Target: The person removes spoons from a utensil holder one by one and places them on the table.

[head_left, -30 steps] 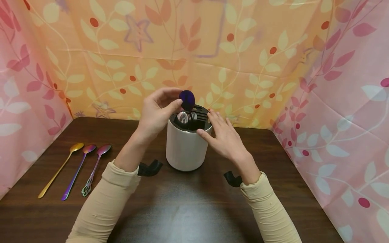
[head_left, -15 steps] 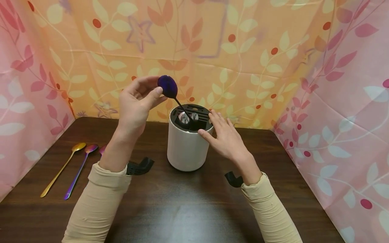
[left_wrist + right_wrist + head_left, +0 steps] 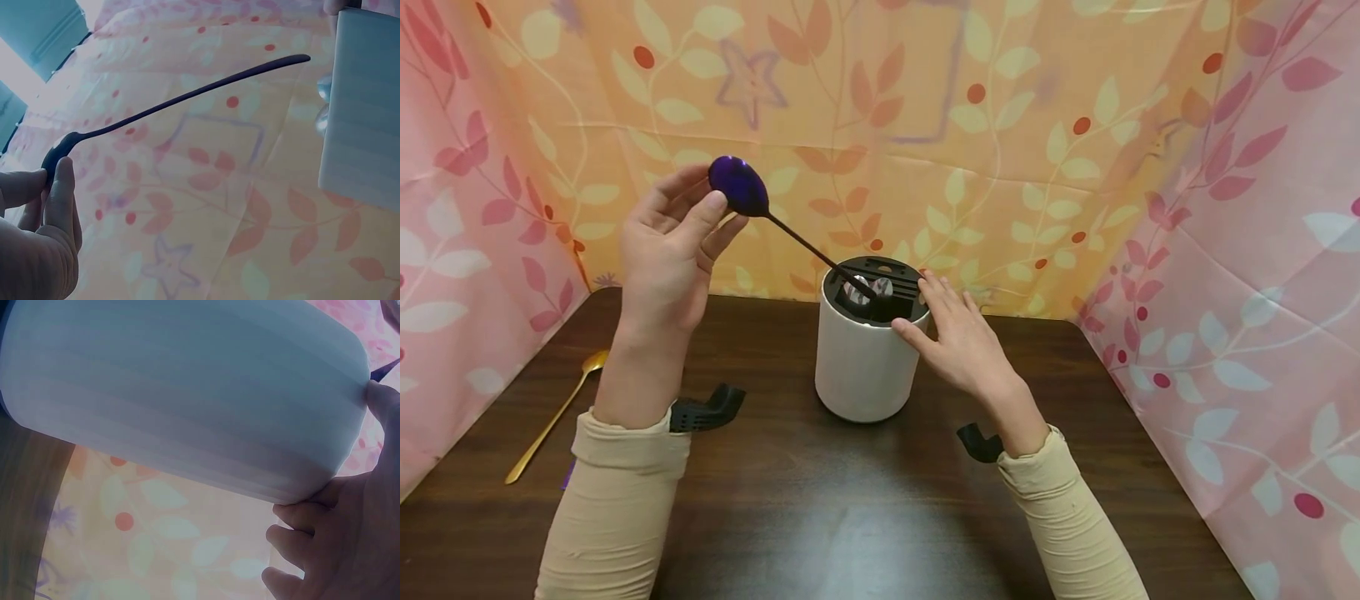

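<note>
My left hand point(image 3: 666, 250) pinches a dark purple spoon point(image 3: 739, 185) by its bowl, between thumb and fingers. The spoon slants down to the right, and its long thin handle overlaps the holder's top in the head view. In the left wrist view the handle's end point(image 3: 294, 60) is apart from the holder. The white cylindrical utensil holder point(image 3: 867, 371) has a black slotted top point(image 3: 898, 271), from which two shiny silver spoon bowls point(image 3: 857, 290) stick up. My right hand point(image 3: 958, 337) rests on the holder's right rim, fingers extended, thumb at the near edge.
A gold spoon point(image 3: 550, 425) lies on the dark wooden table point(image 3: 850, 517) at the left. Beside it, a sliver of a purple spoon handle point(image 3: 568, 475) shows past my left sleeve. Patterned cloth point(image 3: 880, 100) hangs behind the table and along both sides.
My left hand has moved up and left, drawing the purple spoon out of the holder and tilting it over. The left forearm now covers most of the table spoons. My right hand has stayed.
</note>
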Demonstrator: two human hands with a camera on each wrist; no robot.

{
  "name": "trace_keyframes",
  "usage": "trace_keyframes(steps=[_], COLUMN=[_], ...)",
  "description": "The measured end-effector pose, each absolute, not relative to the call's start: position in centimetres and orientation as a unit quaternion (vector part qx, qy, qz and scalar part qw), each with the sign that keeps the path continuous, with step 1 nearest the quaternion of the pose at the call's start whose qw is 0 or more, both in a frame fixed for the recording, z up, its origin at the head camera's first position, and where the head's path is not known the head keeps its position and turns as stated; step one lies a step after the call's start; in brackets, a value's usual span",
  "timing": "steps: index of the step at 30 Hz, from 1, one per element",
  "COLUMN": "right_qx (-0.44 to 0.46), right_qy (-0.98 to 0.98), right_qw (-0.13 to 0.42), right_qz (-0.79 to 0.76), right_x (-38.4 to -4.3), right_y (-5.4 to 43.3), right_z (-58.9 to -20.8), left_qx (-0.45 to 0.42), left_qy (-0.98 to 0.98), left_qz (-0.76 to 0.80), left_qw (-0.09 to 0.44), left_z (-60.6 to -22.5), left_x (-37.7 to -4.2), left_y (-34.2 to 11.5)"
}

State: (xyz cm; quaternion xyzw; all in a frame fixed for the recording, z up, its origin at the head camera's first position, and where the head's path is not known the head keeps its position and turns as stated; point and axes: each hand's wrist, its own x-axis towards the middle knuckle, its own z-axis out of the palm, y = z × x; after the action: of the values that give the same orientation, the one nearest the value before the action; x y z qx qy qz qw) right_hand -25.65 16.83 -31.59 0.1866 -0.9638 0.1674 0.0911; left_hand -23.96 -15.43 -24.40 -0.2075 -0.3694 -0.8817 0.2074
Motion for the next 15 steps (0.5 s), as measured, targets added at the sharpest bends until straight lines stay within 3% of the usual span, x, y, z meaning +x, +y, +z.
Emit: trace_keyframes(steps=[15], right_qx=[0.193], right_qy=[-0.963], right_qw=[0.091], right_qz=[0.167], right_x=[-25.7], right_y=[17.0], right_z=[-31.6], left_qx=[-0.199], left_qy=[-0.411], left_qz=[-0.872], left_qw=[0.175], left_z=[-26.0], left_x=[-23.2], left_y=[-19.1])
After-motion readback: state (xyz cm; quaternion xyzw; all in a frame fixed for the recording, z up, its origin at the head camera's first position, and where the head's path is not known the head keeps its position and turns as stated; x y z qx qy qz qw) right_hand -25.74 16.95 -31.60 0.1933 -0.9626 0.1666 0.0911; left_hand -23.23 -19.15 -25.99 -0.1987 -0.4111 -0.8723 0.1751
